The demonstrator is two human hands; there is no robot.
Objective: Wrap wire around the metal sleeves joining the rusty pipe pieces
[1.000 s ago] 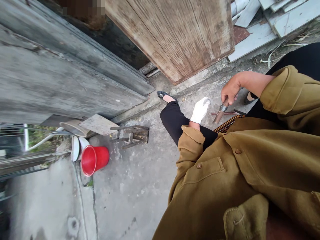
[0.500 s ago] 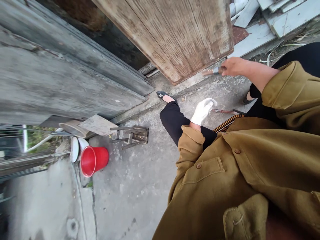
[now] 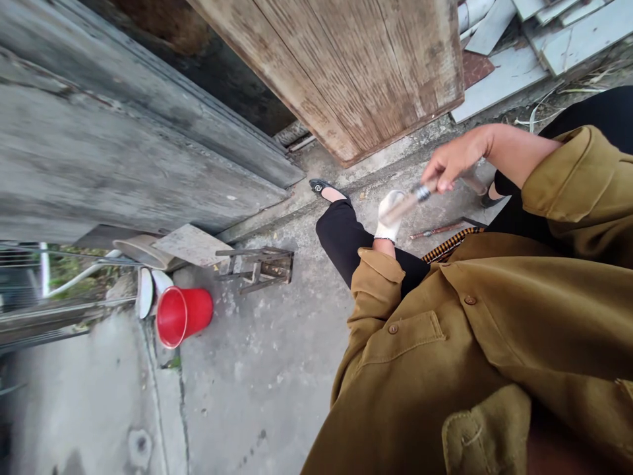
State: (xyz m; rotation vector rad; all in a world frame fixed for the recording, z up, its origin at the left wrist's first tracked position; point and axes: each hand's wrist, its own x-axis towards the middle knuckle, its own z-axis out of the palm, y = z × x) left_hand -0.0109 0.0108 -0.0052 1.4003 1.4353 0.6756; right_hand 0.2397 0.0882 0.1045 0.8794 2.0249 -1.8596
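Observation:
My right hand [image 3: 455, 161], bare, is closed around a wooden-handled tool with a grey band [image 3: 420, 192] wound round it. The tool's brown end points down and left across my left hand; motion blurs both ends, so its kind is unclear. My left hand [image 3: 388, 221] wears a white glove and is curled just below and left of the right hand. Its fingertips are partly covered by the tool, and anything inside them is hidden. On the concrete near my knees lies a thin reddish-brown tool with a dark end [image 3: 438, 229].
A weathered wooden panel [image 3: 346, 72] stands in front of me, beside a grey wooden door [image 3: 123, 152]. A small wooden stool [image 3: 267, 267] and a red bucket [image 3: 195, 313] stand to the left. Stacked white boards [image 3: 578, 43] lie at the upper right.
My right hand has swung the tool down and left, away from the panel's lower edge and over my gloved hand. The gloved left hand has drawn slightly left.

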